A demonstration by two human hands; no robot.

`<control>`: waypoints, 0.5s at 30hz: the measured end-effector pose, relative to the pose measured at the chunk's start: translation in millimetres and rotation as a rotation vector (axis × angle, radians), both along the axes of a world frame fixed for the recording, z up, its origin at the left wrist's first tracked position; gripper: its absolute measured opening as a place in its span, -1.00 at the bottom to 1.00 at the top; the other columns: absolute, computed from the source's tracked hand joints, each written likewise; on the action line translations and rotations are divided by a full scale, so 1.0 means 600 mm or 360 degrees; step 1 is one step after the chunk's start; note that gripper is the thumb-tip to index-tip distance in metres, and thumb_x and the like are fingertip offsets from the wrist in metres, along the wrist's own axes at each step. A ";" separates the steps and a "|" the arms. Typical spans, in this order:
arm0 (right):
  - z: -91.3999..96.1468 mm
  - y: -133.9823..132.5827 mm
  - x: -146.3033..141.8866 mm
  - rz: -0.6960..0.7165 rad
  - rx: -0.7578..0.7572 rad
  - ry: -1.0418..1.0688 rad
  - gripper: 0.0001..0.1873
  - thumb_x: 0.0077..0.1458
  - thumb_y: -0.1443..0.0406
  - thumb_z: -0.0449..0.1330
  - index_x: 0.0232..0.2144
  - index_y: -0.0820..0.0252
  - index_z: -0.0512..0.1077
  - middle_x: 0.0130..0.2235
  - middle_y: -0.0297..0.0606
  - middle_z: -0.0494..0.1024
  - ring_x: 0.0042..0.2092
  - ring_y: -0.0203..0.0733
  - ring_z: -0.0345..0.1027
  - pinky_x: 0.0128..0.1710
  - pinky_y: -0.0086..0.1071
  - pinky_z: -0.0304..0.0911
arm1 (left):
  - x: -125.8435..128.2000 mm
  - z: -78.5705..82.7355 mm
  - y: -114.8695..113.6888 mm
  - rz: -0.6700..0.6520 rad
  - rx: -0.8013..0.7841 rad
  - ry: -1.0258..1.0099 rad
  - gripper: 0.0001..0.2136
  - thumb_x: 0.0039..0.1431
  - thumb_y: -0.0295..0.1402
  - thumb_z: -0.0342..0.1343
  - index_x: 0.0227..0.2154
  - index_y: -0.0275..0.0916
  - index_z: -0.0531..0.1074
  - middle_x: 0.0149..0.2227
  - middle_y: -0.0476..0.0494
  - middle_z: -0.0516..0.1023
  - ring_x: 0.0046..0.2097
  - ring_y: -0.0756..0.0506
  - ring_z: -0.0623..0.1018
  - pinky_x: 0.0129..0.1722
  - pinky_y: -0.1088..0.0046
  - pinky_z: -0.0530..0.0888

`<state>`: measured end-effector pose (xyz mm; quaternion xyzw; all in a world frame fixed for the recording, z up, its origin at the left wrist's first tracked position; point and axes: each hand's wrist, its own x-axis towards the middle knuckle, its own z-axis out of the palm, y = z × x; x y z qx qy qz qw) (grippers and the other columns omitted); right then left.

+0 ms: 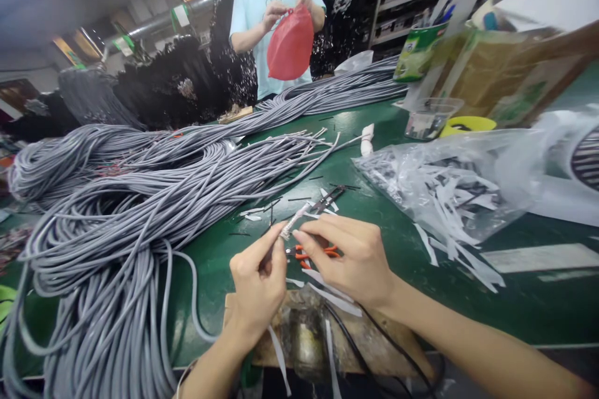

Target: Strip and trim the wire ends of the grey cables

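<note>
Between thumb and forefinger, my left hand pinches a cable end with a pale, braided-looking sleeve, its tip pointing up and away. My right hand is closed at the right side of that braid, thumb and forefinger against it; their exact grip is partly hidden. Under the right fingers lies a pair of orange-handled pliers. Just beyond the fingertips, a dark hand tool rests on the green table among white strips and short black pieces.
Large bundles of grey cable cover the left and far side. To the right lie a plastic bag of white strips and a cardboard box. A wooden board with a glass jar is nearest. Across the table a person holds a red bag.
</note>
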<state>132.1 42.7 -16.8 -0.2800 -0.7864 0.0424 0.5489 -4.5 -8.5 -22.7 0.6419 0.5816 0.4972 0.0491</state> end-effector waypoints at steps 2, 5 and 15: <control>0.002 0.000 0.001 -0.0007 0.0003 0.0011 -0.83 0.10 0.38 0.11 -0.53 0.25 0.40 -0.58 -0.33 0.44 -0.55 -0.35 0.26 -0.48 -0.48 0.13 | -0.001 0.000 0.000 0.0014 -0.0002 0.0000 -0.76 0.16 -0.41 -0.02 -0.21 -0.32 0.52 -0.62 0.00 0.40 -0.66 0.10 0.14 -0.68 0.61 0.15; 0.001 0.001 0.001 -0.0024 0.0014 0.0014 -0.81 0.11 0.37 0.11 -0.53 0.23 0.40 -0.58 -0.34 0.43 -0.56 -0.36 0.24 -0.49 -0.48 0.12 | -0.002 0.000 0.000 0.0014 -0.0002 0.0008 -0.76 0.16 -0.40 -0.02 -0.22 -0.32 0.52 -0.61 0.00 0.41 -0.66 0.11 0.14 -0.68 0.61 0.15; -0.002 0.000 0.000 -0.0042 -0.0005 -0.0044 -0.80 0.12 0.35 0.10 -0.53 0.21 0.40 -0.57 -0.33 0.46 -0.54 -0.34 0.29 -0.48 -0.48 0.16 | -0.004 -0.006 -0.002 0.0029 0.0074 0.0201 -0.75 0.17 -0.43 -0.03 -0.17 -0.30 0.51 -0.65 0.03 0.32 -0.66 0.10 0.18 -0.65 0.59 0.17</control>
